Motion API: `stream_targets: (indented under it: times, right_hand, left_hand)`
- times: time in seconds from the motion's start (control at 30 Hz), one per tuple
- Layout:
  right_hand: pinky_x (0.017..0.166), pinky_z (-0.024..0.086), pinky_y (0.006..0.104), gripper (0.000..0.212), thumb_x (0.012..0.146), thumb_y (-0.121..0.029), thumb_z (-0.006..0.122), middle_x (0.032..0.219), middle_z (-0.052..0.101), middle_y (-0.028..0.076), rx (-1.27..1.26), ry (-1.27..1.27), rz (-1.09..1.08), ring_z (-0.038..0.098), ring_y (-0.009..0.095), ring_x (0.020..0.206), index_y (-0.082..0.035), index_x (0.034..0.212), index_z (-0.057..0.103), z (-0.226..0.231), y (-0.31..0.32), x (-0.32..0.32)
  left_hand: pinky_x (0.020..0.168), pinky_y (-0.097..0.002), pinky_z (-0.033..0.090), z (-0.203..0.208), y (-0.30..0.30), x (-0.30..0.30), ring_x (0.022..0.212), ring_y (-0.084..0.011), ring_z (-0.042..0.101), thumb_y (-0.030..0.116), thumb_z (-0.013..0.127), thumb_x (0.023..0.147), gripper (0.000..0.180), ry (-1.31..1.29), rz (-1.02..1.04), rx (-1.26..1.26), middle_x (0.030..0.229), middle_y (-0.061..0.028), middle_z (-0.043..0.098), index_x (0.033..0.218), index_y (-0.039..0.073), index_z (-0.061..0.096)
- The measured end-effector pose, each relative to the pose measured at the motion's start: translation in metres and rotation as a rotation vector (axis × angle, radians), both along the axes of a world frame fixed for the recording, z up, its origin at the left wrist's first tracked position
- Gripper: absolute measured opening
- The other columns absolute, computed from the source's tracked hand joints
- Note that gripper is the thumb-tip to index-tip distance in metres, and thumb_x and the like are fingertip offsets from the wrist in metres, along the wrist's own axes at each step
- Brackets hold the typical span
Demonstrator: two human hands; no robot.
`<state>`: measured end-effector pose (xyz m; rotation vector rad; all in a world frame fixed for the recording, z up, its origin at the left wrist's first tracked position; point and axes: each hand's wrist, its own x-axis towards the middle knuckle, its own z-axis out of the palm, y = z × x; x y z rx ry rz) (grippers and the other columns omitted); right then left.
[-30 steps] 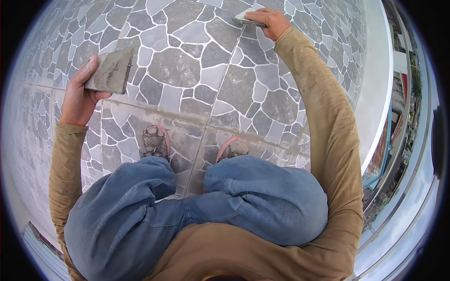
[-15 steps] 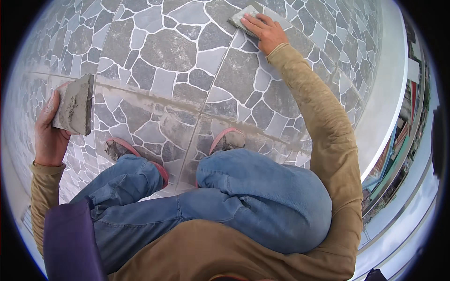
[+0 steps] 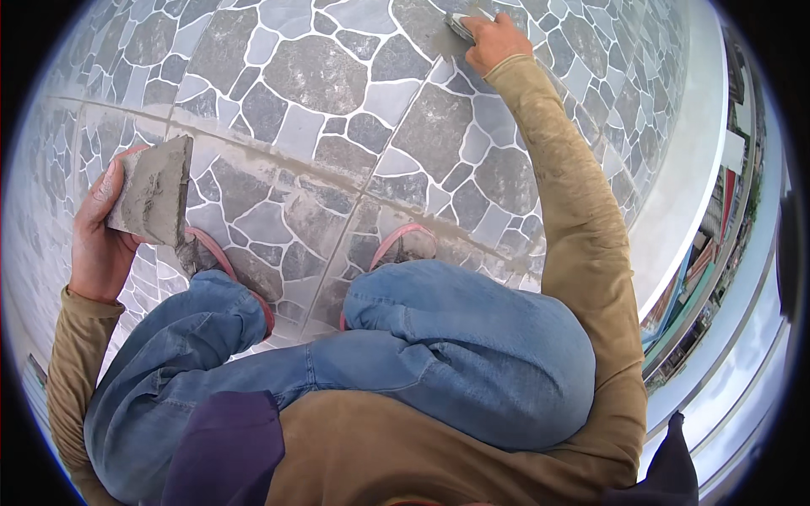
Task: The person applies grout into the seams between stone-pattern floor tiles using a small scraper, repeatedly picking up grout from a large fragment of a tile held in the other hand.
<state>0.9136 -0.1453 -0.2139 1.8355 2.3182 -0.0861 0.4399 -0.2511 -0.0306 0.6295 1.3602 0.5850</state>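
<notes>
My left hand [image 3: 97, 240] grips a flat, squarish grey plate [image 3: 153, 190] with its thumb on top. Wet-looking grey mortar lies thick on the plate, which is held above the floor near my left shoe. At the far end of my reach, my right hand [image 3: 499, 44] is closed on a thin grey rectangular pad [image 3: 457, 27]. The pad stands tilted on the tiles, beside a grey smear near a joint line. Its exact material cannot be made out. The floor tiles [image 3: 316, 76] have a grey stone pattern with white lines.
Grey mortar fills and smears the tile joint [image 3: 278, 160] crossing in front of my shoes. My pink-edged left shoe [image 3: 207, 253] and right shoe [image 3: 413, 244] rest on the tiles. A pale raised border [image 3: 688, 181] curves along the right, with buildings and sky beyond.
My right hand has moved slightly farther away, and its pad has gone from lying nearly flat to tilted on edge. The mortar-laden plate has shifted a little to the right in view.
</notes>
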Motion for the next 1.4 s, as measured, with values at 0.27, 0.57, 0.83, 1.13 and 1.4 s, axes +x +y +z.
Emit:
stream_targets:
  times: [0.27, 0.57, 0.83, 1.13, 1.4]
  right_hand:
    - [0.081, 0.05, 0.0387, 0.048, 0.069, -0.008, 0.065, 0.116, 0.067, -0.004, -0.159, 0.177, 0.238, 0.058, 0.024, 0.104, -0.018, 0.116, 0.066, 0.017, -0.088, -0.037]
    - [0.097, 0.044, 0.0391, 0.085, 0.064, 0.007, 0.063, 0.147, 0.047, -0.008, -0.031, 0.202, 0.408, 0.046, 0.027, 0.129, -0.025, 0.141, 0.05, -0.024, -0.097, 0.045]
    - [0.089, 0.05, 0.04, 0.058, 0.069, -0.003, 0.061, 0.131, 0.061, -0.003, 0.161, 0.212, 0.132, 0.058, 0.029, 0.104, -0.019, 0.125, 0.062, -0.007, -0.03, 0.019]
    - [0.086, 0.053, 0.0389, 0.059, 0.067, -0.003, 0.061, 0.115, 0.068, 0.0, -0.028, 0.159, 0.19, 0.058, 0.027, 0.093, -0.018, 0.124, 0.061, 0.005, -0.114, -0.057]
    - [0.09, 0.047, 0.0359, 0.071, 0.064, 0.001, 0.064, 0.136, 0.057, -0.006, 0.219, 0.217, 0.326, 0.053, 0.028, 0.116, -0.021, 0.132, 0.057, -0.032, -0.059, 0.018]
  left_hand:
    - [0.066, -0.0263, 0.062, 0.0, -0.011, -0.016, 0.093, -0.0163, 0.07, 0.037, 0.044, 0.102, 0.048, 0.036, 0.084, 0.036, 0.115, -0.0111, 0.064, 0.134, 0.001, 0.048]
    - [0.076, -0.0297, 0.061, 0.003, -0.016, -0.029, 0.101, -0.0158, 0.067, 0.036, 0.043, 0.102, 0.047, -0.043, 0.006, 0.054, 0.117, -0.0099, 0.062, 0.133, 0.002, 0.048]
    - [0.084, -0.0303, 0.058, 0.013, -0.026, -0.043, 0.108, -0.0167, 0.065, 0.037, 0.043, 0.102, 0.05, -0.06, 0.005, 0.053, 0.123, -0.0111, 0.06, 0.136, 0.001, 0.046]
    - [0.087, -0.0296, 0.057, 0.009, -0.015, -0.034, 0.107, -0.0165, 0.065, 0.036, 0.045, 0.101, 0.047, -0.049, 0.034, 0.064, 0.121, -0.0107, 0.061, 0.133, 0.001, 0.048]
    - [0.087, -0.0301, 0.056, 0.005, -0.021, -0.026, 0.108, -0.0161, 0.064, 0.036, 0.045, 0.101, 0.047, -0.034, -0.02, 0.076, 0.12, -0.0099, 0.061, 0.133, 0.001, 0.048]
